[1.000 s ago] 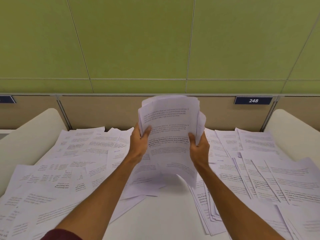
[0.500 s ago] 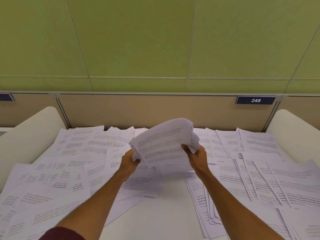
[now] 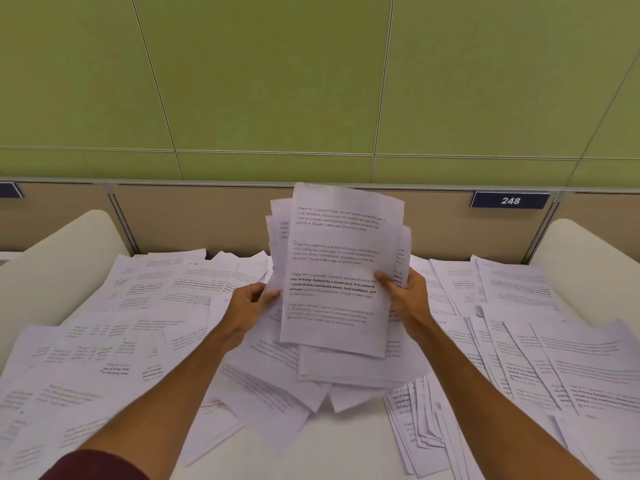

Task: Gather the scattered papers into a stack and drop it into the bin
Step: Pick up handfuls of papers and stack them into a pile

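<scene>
Stack of printed sheets (image 3: 339,271) stands upright between both hands, its long axis vertical and its pages fanned out of line. The left hand (image 3: 247,306) pinches the stack's left edge. The right hand (image 3: 408,296) grips its right edge, thumb on the front page, so the fingers (image 3: 382,277) of both are clenched on paper. The bench (image 3: 346,445) lies directly below the stack's ragged lower edge, so squaring it probably means a straight drop downward. Loose papers lie flat left (image 3: 138,306) and right (image 3: 536,341) of the stack, each spread nearer its own hand. No bin shows.
</scene>
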A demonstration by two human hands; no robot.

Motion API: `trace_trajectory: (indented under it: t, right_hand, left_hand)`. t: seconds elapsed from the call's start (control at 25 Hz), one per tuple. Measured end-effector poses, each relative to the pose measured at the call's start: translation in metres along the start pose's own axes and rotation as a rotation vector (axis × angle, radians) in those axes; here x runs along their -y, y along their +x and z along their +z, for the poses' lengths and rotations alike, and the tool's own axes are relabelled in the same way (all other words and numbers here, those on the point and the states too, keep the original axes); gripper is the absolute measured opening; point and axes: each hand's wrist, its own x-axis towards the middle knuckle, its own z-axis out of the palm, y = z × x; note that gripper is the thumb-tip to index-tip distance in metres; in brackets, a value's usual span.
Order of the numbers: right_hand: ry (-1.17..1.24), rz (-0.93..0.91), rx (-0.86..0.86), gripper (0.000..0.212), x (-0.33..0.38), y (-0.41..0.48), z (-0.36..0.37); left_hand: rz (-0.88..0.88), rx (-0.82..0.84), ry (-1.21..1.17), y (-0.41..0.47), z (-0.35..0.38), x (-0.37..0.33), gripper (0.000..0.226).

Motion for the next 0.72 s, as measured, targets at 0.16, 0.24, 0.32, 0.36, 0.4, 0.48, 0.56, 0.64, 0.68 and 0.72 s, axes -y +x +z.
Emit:
trace_trajectory:
  t: [0.16,0.24,0.32,0.36,0.4,0.48,0.56,0.64,0.68,0.72]
  right_hand:
    - [-0.019,0.115,0.015,0.02,-0.012,-0.004,-0.007]
    - [-0.048,0.177,0.031,0.021,-0.024,-0.007,-0.013]
    - [-0.088,0.218,0.082,0.025,-0.037,-0.012,-0.021]
    - [-0.09,0.23,0.11,0.026,-0.045,-0.015,-0.026]
    - [-0.087,0.241,0.122,0.023,-0.053,-0.019,-0.029]
    - [-0.095,0.258,0.093,0.015,-0.066,-0.028,-0.034]
    - [-0.127,0.264,0.053,0.017,-0.075,-0.035,-0.039]
    - [-0.163,0.269,-0.003,0.029,-0.081,-0.038,-0.046]
    - [-0.169,0.271,-0.036,0.033,-0.083,-0.039,-0.051]
    - [-0.172,0.27,-0.061,0.034,-0.084,-0.041,-0.055]
  left_hand:
    - [-0.184,0.351,0.206,-0.007,-0.003,0.02,0.024]
    - [-0.23,0.403,0.265,-0.009,-0.005,0.033,0.027]
    - [-0.234,0.373,0.237,-0.009,-0.011,0.04,0.023]
    - [-0.231,0.355,0.229,-0.009,-0.013,0.042,0.019]
    - [-0.224,0.342,0.236,-0.009,-0.016,0.043,0.017]
    - [-0.201,0.318,0.286,-0.011,-0.02,0.044,0.018]
    - [-0.165,0.226,0.312,-0.012,-0.026,0.047,0.017]
    - [-0.112,0.071,0.25,-0.01,-0.039,0.05,0.017]
    - [-0.106,-0.017,0.171,-0.009,-0.047,0.05,0.018]
    - [-0.118,-0.11,0.098,-0.008,-0.055,0.048,0.02]
